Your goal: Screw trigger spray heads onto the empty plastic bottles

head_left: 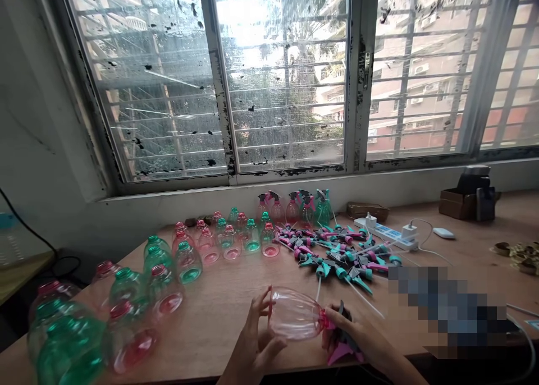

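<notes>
A clear pink plastic bottle [295,313] lies on its side near the table's front edge. My left hand [255,340] cups its base with the fingers spread against it. My right hand [357,337] is wrapped around a pink and dark spray head [342,348] at the bottle's neck. Just behind, a pile of loose pink and teal spray heads [341,253] with white tubes covers the middle of the wooden table [227,312].
Several empty pink and green bottles [160,273] stand in a band from the front left to the window wall. Finished spray bottles [295,208] line the back. A power strip [389,233], a white mouse [443,233] and a cardboard box [457,202] lie to the right.
</notes>
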A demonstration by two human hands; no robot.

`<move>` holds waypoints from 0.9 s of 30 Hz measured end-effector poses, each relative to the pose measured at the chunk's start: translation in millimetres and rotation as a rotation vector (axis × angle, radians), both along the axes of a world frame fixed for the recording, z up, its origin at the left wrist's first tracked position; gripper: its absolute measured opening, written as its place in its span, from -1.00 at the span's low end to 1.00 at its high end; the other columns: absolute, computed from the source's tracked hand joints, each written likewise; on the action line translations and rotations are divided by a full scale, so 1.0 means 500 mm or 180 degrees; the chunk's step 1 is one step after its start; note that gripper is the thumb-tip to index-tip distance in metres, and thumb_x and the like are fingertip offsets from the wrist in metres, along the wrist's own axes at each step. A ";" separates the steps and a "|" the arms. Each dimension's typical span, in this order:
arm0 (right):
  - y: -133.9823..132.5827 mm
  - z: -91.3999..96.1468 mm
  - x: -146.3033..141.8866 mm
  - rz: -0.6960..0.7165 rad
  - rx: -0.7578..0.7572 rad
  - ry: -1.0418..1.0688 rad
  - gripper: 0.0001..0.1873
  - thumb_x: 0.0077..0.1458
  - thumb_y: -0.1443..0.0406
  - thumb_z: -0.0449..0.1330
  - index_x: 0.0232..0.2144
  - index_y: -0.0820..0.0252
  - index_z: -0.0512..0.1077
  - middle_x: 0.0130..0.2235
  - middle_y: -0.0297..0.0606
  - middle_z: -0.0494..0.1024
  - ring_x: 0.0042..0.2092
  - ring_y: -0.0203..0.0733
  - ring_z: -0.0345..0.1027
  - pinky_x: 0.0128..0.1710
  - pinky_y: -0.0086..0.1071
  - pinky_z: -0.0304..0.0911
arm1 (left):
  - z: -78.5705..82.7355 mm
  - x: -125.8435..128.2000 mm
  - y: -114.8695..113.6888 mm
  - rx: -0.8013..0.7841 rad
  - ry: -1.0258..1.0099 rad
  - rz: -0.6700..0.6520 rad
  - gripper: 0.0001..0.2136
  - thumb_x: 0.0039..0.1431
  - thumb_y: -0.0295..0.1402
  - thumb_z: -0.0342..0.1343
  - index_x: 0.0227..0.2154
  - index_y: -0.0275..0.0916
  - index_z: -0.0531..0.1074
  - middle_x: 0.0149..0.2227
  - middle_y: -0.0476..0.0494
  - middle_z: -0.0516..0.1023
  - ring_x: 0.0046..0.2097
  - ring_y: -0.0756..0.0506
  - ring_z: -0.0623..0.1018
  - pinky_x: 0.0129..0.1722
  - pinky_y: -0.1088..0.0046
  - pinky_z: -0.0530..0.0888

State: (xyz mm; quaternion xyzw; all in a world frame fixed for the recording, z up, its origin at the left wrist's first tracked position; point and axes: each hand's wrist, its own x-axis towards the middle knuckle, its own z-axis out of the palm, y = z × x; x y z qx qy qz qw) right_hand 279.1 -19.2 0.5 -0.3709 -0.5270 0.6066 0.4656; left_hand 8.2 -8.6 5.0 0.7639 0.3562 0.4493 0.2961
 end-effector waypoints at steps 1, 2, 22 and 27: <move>-0.001 0.001 0.000 0.0028 0.0000 -0.0020 -0.47 0.09 -0.15 0.24 -0.41 0.21 0.38 -0.50 -0.18 0.66 -0.45 -0.12 0.54 -0.41 -0.37 0.30 | -0.001 0.000 -0.001 -0.0088 -0.0059 -0.0039 -0.32 0.22 -0.16 0.23 0.34 0.07 0.08 0.30 -0.24 0.33 0.20 -0.32 0.45 0.17 0.09 0.45; -0.002 0.002 0.001 0.0032 -0.0008 -0.0028 -0.48 0.09 -0.15 0.25 -0.42 0.21 0.38 -0.51 -0.19 0.66 -0.45 -0.12 0.54 -0.41 -0.37 0.30 | 0.000 0.001 -0.003 -0.0165 -0.0108 -0.0065 -0.30 0.20 -0.15 0.24 0.34 0.08 0.07 0.30 -0.24 0.34 0.17 -0.31 0.48 0.15 0.11 0.46; 0.002 -0.005 -0.001 0.0084 0.0116 0.0083 -0.48 0.07 -0.12 0.29 -0.25 0.21 0.41 -0.46 -0.22 0.66 -0.50 -0.16 0.52 -0.49 -0.40 0.30 | 0.004 0.010 -0.009 -0.1347 -0.1017 -0.0805 -0.11 -0.09 -0.18 0.47 0.29 0.09 0.13 0.24 -0.24 0.32 0.02 -0.27 0.58 0.02 0.12 0.55; 0.013 -0.008 -0.002 -0.0369 0.0187 0.0330 -0.50 0.19 -0.13 0.17 -0.28 0.22 0.44 -0.38 -0.21 0.63 -0.38 -0.06 0.56 -0.39 -0.31 0.35 | -0.011 0.009 0.005 -0.1041 -0.1154 -0.0314 -0.24 -0.04 -0.18 0.43 0.22 0.02 0.21 0.16 -0.24 0.41 0.02 -0.25 0.54 0.00 0.22 0.54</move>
